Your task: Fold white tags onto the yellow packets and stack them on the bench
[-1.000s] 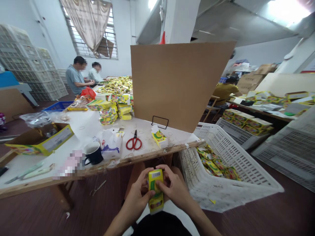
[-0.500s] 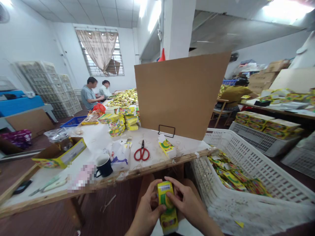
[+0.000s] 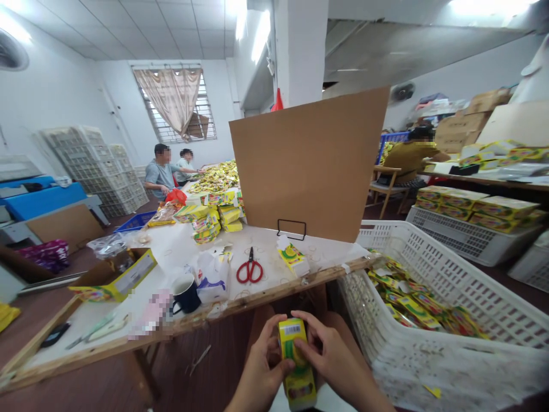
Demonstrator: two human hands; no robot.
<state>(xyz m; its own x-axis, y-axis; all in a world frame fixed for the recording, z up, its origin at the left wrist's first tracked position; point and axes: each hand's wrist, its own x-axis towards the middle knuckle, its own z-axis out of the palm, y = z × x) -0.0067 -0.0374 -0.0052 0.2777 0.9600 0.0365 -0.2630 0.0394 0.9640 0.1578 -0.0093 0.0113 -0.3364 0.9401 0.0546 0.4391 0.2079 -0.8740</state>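
A small yellow and green printed box [image 3: 300, 375] stands upright over my lap, a barcode on its upper end. My left hand [image 3: 268, 360] grips its left side, thumb on the front face. From the right, my right hand [image 3: 323, 349] closes round the upper part, its thumb also pressed on the front. The fingertips behind the box are hidden. Past the hands, on the table [image 3: 266, 294], lie red-handled scissors [image 3: 249, 270] and an opened yellow and white carton [image 3: 293, 256].
A white plastic crate [image 3: 433, 349] full of yellow packets stands at my right. A large cardboard sheet [image 3: 309, 171] rises at the table's back. Leftward are a dark mug [image 3: 186, 294], a tissue pack [image 3: 212, 277] and an open yellow carton [image 3: 124, 280]. Co-workers sit farther off.
The view has shifted slightly, so the table things appear a little lower and the box a little to the right. Both hands keep the same hold. A far co-worker's arm now reaches out over the pile.
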